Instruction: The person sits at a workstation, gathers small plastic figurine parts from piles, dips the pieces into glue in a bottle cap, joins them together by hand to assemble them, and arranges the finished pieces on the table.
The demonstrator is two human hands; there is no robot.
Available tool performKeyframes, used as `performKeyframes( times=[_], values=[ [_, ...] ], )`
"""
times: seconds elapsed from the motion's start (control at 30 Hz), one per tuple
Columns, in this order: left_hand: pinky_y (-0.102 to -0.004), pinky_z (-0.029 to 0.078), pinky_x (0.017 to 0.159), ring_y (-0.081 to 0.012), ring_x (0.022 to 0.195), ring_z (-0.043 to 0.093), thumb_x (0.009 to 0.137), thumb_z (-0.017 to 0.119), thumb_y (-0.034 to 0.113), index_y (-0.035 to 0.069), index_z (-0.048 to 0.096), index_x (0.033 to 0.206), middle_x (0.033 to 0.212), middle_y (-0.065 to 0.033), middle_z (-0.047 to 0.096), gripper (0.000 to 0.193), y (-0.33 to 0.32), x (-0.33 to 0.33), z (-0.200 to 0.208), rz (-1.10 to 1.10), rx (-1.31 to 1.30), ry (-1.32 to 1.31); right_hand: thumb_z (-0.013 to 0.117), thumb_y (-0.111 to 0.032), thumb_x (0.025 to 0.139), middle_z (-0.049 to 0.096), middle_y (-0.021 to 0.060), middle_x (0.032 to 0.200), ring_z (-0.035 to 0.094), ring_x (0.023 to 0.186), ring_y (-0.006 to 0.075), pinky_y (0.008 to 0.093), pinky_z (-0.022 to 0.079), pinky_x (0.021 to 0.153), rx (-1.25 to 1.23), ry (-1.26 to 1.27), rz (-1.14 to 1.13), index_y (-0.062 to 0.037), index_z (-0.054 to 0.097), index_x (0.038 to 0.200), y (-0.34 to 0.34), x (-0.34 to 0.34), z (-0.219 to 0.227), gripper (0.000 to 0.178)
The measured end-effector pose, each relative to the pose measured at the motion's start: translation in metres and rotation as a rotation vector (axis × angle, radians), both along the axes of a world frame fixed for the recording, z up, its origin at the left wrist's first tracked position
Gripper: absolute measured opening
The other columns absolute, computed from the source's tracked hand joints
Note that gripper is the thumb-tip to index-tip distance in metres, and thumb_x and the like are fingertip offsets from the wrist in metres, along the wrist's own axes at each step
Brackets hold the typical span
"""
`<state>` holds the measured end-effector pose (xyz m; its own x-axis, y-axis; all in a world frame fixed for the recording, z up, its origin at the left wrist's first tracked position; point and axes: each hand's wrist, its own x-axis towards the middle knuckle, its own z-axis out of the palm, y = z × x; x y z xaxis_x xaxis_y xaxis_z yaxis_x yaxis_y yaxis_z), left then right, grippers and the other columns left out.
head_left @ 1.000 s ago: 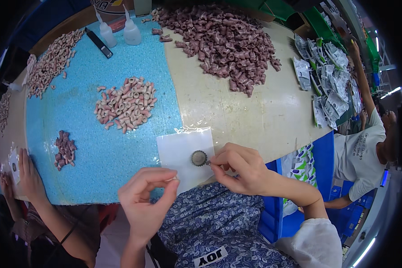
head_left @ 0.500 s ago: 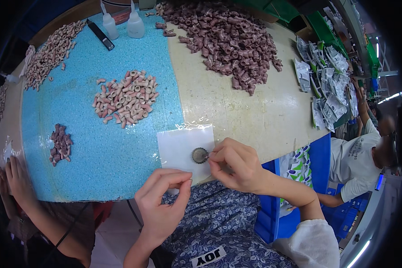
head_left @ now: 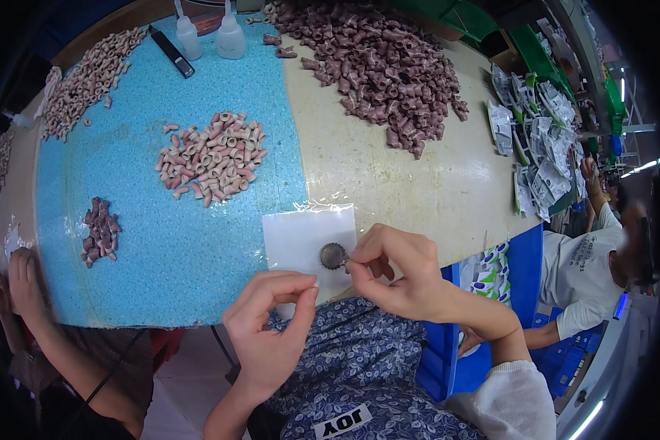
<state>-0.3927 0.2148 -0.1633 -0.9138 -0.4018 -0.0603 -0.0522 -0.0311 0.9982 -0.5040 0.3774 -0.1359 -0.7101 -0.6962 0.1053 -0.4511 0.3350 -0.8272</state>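
A small round dark-rimmed disc (head_left: 333, 256), much like a bottle cap, lies on a white sheet (head_left: 290, 238) at the table's near edge. My right hand (head_left: 403, 275) is closed in a pinch at the disc's right rim, and something tiny between its fingertips is too small to name. Just below and left of the disc, my left hand (head_left: 271, 323) pinches thumb and forefinger together at the sheet's lower edge. Whatever its fingertips hold, if anything, is too small to make out.
Pink tube-shaped pieces (head_left: 213, 158) lie heaped on the blue mat (head_left: 139, 257), near a small purple-brown pile (head_left: 100, 231). Farther off are a large purple-brown heap (head_left: 389, 73), squeeze bottles (head_left: 231, 40) and silvery packets (head_left: 546, 147). Co-workers' hands (head_left: 28, 286) flank me; a blue crate (head_left: 524, 271) stands right.
The whole view has shifted slightly. Both my hands keep nearly the same pinched poses, and the disc stays on the sheet. More of a co-worker's hand shows at the blue crate.
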Motion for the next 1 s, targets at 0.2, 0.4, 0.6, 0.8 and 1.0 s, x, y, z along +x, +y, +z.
performKeyframes(
  times=[0.2,0.4,0.6,0.8,1.0],
  values=[
    [-0.0261,0.056,0.082,-0.0165,0.091,0.068,0.086,0.067,-0.010,-0.008,0.064,0.100,0.100,-0.0143,0.068,0.014,0.007,-0.002,0.004,0.029,0.362,0.030,0.067,0.004,0.086,0.064,0.0037,0.080,0.056,0.063,0.0019,0.0182,0.043,0.053,-0.281,-0.447,-0.166,0.0012,0.056,0.089,0.003,0.013,0.002,0.011],
    [-0.0273,0.055,0.082,-0.0185,0.093,0.068,0.085,0.068,-0.011,-0.008,0.065,0.099,0.099,-0.0152,0.069,0.015,0.011,-0.001,0.006,0.042,0.410,0.073,0.066,0.007,0.085,0.065,0.0071,0.087,0.053,0.060,0.0011,0.0182,0.042,0.052,-0.414,-0.439,-0.160,0.0023,0.055,0.090,0.001,0.022,0.006,0.013],
    [-0.0274,0.054,0.073,-0.0208,0.085,0.068,0.078,0.073,-0.013,-0.005,0.068,0.094,0.094,-0.0159,0.070,0.019,0.015,0.001,0.002,0.031,0.145,0.207,0.064,0.010,0.084,0.062,0.0094,0.080,0.049,0.051,0.0045,0.0205,0.039,0.048,-0.267,-0.132,-0.066,0.0040,0.051,0.088,-0.004,0.026,0.014,0.015],
    [-0.0275,0.053,0.069,-0.0222,0.079,0.067,0.074,0.076,-0.011,-0.002,0.068,0.090,0.091,-0.0141,0.071,0.021,0.021,0.006,-0.002,0.104,-0.143,0.316,0.060,0.012,0.085,0.059,0.0144,0.078,0.052,0.055,0.0115,0.0232,0.040,0.048,-0.273,-0.089,-0.114,0.0047,0.048,0.085,-0.011,0.040,0.015,0.015],
    [-0.0279,0.053,0.068,-0.0226,0.079,0.067,0.074,0.076,-0.010,-0.001,0.067,0.089,0.090,-0.0138,0.070,0.019,0.017,0.009,-0.002,0.141,-0.163,0.317,0.058,0.013,0.088,0.062,0.0179,0.082,0.060,0.074,0.0167,0.0233,0.046,0.061,-0.243,-0.279,-0.137,0.0047,0.046,0.087,-0.017,0.046,0.020,0.014]
  ],
)
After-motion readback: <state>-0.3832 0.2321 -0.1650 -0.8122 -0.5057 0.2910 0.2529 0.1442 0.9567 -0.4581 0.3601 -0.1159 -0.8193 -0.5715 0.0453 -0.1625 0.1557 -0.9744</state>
